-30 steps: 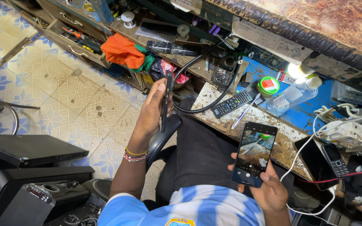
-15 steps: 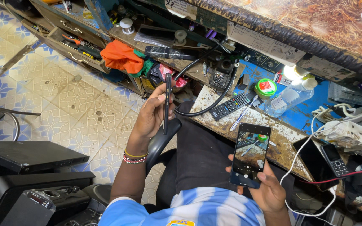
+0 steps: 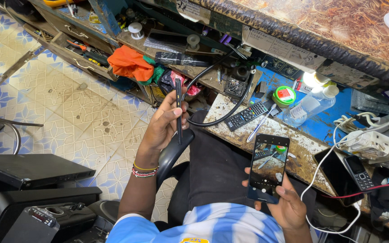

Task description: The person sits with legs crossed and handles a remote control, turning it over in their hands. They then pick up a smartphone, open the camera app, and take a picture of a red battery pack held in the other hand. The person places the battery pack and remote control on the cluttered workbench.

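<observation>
- I am looking down at my left hand (image 3: 165,126), which is holding a thin black device (image 3: 178,110) edge-on; its grip is clamped on the lower half, thumb on the near side, fingers wrapped behind.
- The thin black device is standing nearly upright, its upper end rising clear above my fingertips, out over the tiled floor (image 3: 68,103) and just left of the tabletop (image 3: 302,148).
- My right hand (image 3: 289,204) is gripping a smartphone (image 3: 268,167) from below; the grip is closed around its lower edge, thumb lying on the bottom of the glass.
- The smartphone is tilting screen-up over my lap, at the near edge of the tabletop, and its screen is showing a camera view of the worn surface.
- A black remote control (image 3: 247,115) is lying on the tabletop just beyond the smartphone, with a white pen-like tool (image 3: 260,129) beside it.
- A black cable (image 3: 230,105) is looping between the two hands.
- A clear plastic bottle (image 3: 310,104) and a green-lidded tin (image 3: 285,95) are sitting farther back.
</observation>
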